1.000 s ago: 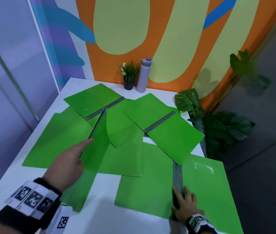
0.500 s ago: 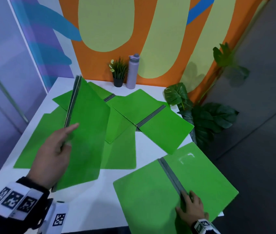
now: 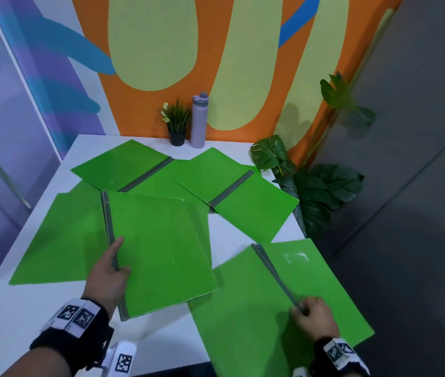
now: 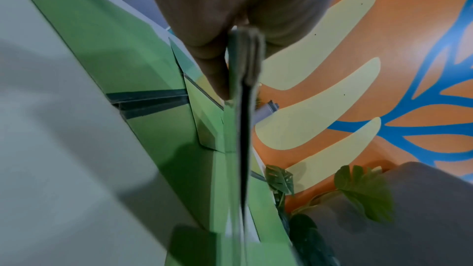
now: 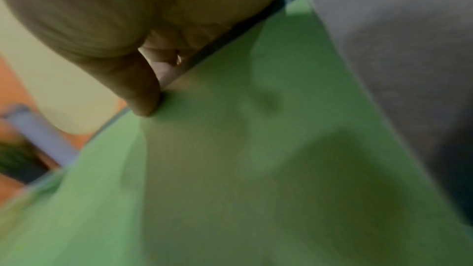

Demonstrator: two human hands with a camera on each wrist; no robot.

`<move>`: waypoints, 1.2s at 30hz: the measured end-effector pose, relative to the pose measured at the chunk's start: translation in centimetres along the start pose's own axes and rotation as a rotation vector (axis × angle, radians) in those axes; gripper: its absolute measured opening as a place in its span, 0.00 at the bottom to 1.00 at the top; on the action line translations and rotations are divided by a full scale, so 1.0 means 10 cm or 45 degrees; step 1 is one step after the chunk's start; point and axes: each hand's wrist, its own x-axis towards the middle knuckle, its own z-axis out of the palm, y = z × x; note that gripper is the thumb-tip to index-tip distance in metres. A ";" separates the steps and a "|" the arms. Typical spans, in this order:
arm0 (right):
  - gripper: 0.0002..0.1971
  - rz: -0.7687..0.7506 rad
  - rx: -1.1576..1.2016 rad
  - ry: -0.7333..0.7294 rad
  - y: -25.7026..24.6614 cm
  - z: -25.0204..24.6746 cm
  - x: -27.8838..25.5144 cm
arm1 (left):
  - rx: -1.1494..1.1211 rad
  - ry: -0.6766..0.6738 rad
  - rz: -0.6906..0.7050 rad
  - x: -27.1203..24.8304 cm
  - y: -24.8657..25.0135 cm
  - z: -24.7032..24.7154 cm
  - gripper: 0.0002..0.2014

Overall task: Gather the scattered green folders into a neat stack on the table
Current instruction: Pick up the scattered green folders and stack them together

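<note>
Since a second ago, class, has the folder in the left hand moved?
Yes. The folder in the left hand has swung shut, away from the bottle, towards the table's near edge.

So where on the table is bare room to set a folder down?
Bare white table shows at the near edge, between left hand and right hand. A small patch lies between the closed folder and the far-right open folder. The middle is crowded.
</note>
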 end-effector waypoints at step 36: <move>0.39 -0.246 1.004 -0.310 -2.11 0.17 0.23 | -0.187 -0.197 0.065 0.26 0.11 -0.29 0.24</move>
